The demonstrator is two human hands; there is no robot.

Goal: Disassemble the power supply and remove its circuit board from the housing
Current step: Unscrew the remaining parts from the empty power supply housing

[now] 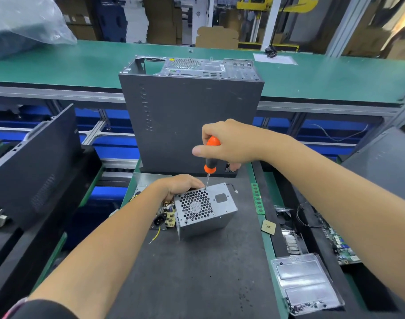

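A silver power supply housing (216,212) with a honeycomb fan grille lies on the dark mat (197,272) in front of me. Its circuit board (167,215), with a black power socket and yellow wires, sticks out of the housing's left side. My left hand (180,186) grips the housing's far left edge, fingers curled over the top. My right hand (229,143) grips an orange and black screwdriver (210,161) held nearly upright. The screwdriver's tip sits on a screw at the grille's far corner.
A dark grey computer case (192,120) stands upright just behind the housing. A flat metal cover (144,180) lies under my left wrist. To the right are a green memory stick (258,199), a processor chip (268,227), a clear plastic tray (305,282) and a motherboard (339,245). Dark panels (35,162) lean at left.
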